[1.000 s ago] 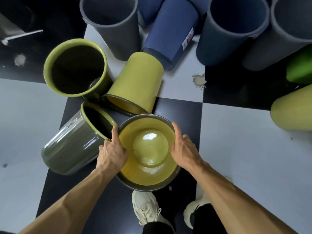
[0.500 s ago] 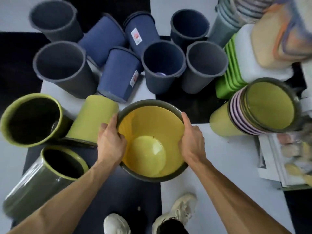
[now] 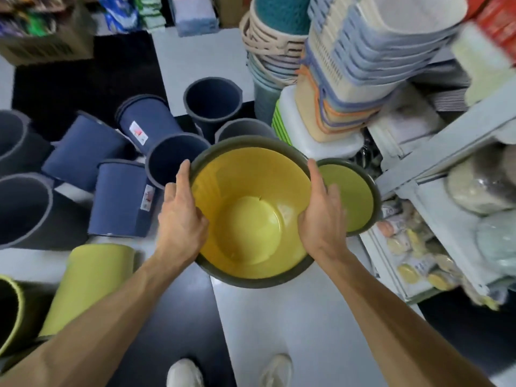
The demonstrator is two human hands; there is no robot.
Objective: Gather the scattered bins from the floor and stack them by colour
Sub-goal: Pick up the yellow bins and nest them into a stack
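The yellow-green bin [image 3: 251, 219] (dark rim, mouth up) was held off the checkered floor [image 3: 279, 317] between both hands. The left hand [image 3: 181, 216] clasped its left rim, fingers curled round the outside; the right hand [image 3: 321, 216] gripped the right rim likewise. Just beyond the right hand sat the green stack [image 3: 351, 196] of nested bins. Left of the left hand lay scattered navy bins [image 3: 122, 196], and nearer the left forearm a tipped lime bin [image 3: 92, 280].
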